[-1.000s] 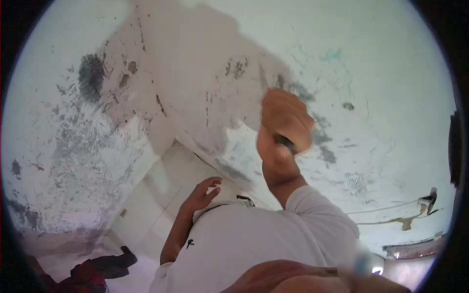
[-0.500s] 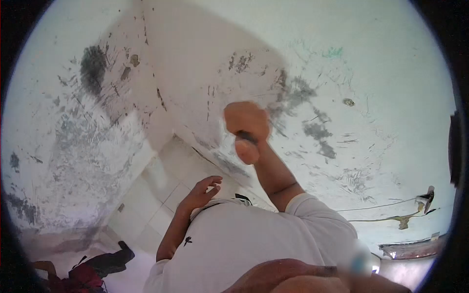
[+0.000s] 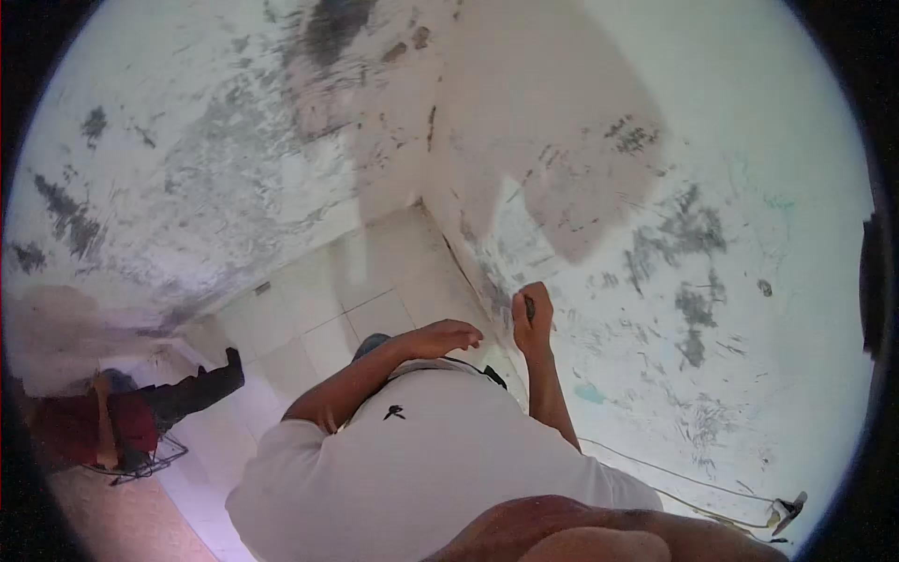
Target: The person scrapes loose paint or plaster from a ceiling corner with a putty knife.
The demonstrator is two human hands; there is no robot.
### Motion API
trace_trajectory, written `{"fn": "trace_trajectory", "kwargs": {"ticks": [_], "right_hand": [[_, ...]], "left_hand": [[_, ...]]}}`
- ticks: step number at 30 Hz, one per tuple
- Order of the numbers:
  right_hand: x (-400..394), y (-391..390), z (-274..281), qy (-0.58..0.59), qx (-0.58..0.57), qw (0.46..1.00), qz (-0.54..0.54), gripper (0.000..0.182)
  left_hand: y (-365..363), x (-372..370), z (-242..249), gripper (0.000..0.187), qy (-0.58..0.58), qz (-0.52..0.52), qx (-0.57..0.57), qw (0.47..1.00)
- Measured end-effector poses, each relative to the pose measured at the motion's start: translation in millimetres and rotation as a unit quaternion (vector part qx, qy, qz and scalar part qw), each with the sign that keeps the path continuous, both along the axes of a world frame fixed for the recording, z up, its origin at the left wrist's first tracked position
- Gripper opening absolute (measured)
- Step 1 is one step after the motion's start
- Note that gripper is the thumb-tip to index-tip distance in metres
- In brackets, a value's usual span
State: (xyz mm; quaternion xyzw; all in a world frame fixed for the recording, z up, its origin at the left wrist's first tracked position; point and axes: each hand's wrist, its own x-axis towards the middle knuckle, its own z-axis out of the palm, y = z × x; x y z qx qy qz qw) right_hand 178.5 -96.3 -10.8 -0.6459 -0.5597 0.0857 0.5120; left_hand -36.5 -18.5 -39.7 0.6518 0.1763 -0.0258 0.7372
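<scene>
You are facing a corner where two worn white walls are meeting, and your right hand (image 3: pixel 532 318) is closing firmly around a dark object (image 3: pixel 530 308), perhaps a tool's handle, though your fist is covering too much of it to be sure. That fist is sitting low in front of the right wall (image 3: pixel 805 169), near its foot; whether anything is touching the plaster you cannot tell from this angle. Your left hand (image 3: pixel 440 339) is hanging over the tiled floor (image 3: pixel 314 290) just ahead of your white shirt (image 3: pixel 421 478), its fingers loosely bent and nothing showing in its grasp.

The right wall is showing grey patches (image 3: pixel 700 229) and fine scratches, with a small brown spot (image 3: pixel 765 288) farther right and a faint green smear (image 3: pixel 589 393) lower down. A broad shadow (image 3: pixel 562 66) is spreading over its upper part. The left wall (image 3: pixel 215 150) is looking rougher, its grey mottling running wide, with darker blotches (image 3: pixel 66 215) toward the far left. Along the corner, brown marks (image 3: pixel 432 126) are dotting the joint.

At lower right, a thin cable (image 3: pixel 674 464) is running along the right wall to a fixture (image 3: pixel 789 513). At lower left, another person (image 3: pixel 126 421) in a dark red top is sitting on a chair (image 3: pixel 150 465), one dark trouser leg stretching toward the tiles.
</scene>
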Motion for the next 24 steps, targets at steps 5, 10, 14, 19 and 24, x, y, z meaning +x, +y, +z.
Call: {"fn": "trace_trajectory", "kwargs": {"ticks": [5,10,14,19,24], "right_hand": [[-56,9,21,-0.005,0.077,0.994,-0.073,0.02],[-125,34,37,0.022,0.103,0.993,-0.049,0.017],[-165,35,14,0.165,0.007,0.986,0.033,0.009],[-201,22,17,0.446,-0.149,0.874,0.126,0.031],[-212,30,12,0.445,-0.22,0.86,0.118,0.041]], "left_hand": [[12,-10,11,0.081,0.033,-0.075,-0.179,0.98],[26,-33,21,0.066,-0.086,0.158,-0.432,0.884],[35,-68,12,0.034,-0.175,0.362,-0.371,0.837],[22,-107,10,0.027,-0.124,0.351,-0.242,0.896],[14,-117,15,0.027,-0.094,0.326,-0.251,0.907]]}}
